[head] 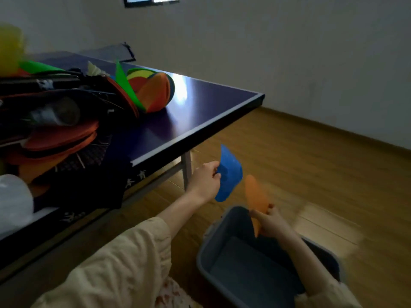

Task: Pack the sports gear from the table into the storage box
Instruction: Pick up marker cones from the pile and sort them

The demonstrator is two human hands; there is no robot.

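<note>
Above the grey box (233,270) on the floor, a blue disc (230,174) is pinched at its edge by the left hand (205,181) and an orange disc (254,196) is clasped low down by the right hand (270,223). Both discs bend in the grip, so they are judged light, thin and floppy, best taken at the rim. More gear (66,112) is piled on the tabletop (200,103).

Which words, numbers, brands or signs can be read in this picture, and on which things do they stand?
No text can be read.
The table has small white figures along its side edge: pictures, not letters, and blurred.
The blue disc, orange disc and box show no print.
</note>
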